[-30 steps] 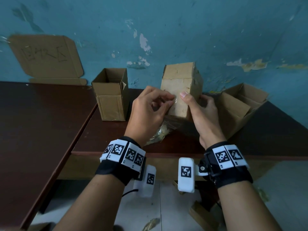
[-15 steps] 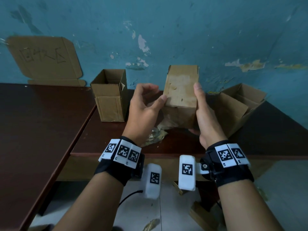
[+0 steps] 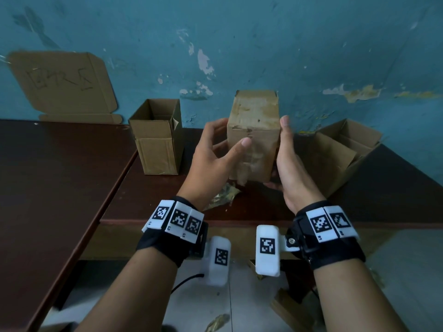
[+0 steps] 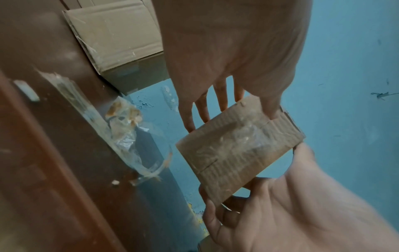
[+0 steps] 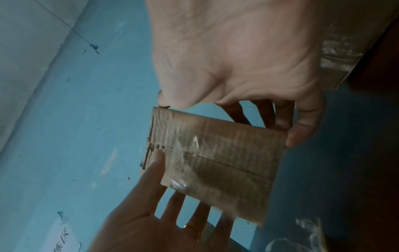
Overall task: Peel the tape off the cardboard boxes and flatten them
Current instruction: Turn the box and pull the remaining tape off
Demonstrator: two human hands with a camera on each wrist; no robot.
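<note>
A: Cardboard box [image 3: 253,135] in hand, is it off the table [image 3: 72,178]?

B: Yes, held up above the table's front edge, standing on end, so its long axis runs up and down. The left hand [image 3: 213,159] takes its left side, thumb laid across the near face and fingers round the back. The right hand [image 3: 291,168] clasps the right side, fingers curled under the bottom. Both grips are clamped on that box.

A: Any tape left on it?

B: The wrist views show clear tape [image 5: 190,151] across the seam of the bottom end, wrinkled and partly lifted. That end faces down toward the palms. I judge the right fingers are nearer the tape's loose edge, so that hand would likely pick at it while the left steadies.

A: What lies just behind?

B: A crumpled wad of peeled tape [image 3: 224,196] on the table under the left wrist, near the front edge.

A: And the other boxes?

B: Farther back, an open upright box [image 3: 157,137] stands left of the held one, close to the seam between the two tables; I see nothing in it. An open box tipped on its side [image 3: 345,152] lies toward the right edge by the wall; its inside shows only its own flaps. A flat cardboard sheet [image 3: 62,83] leans against the wall at the far left.
</note>
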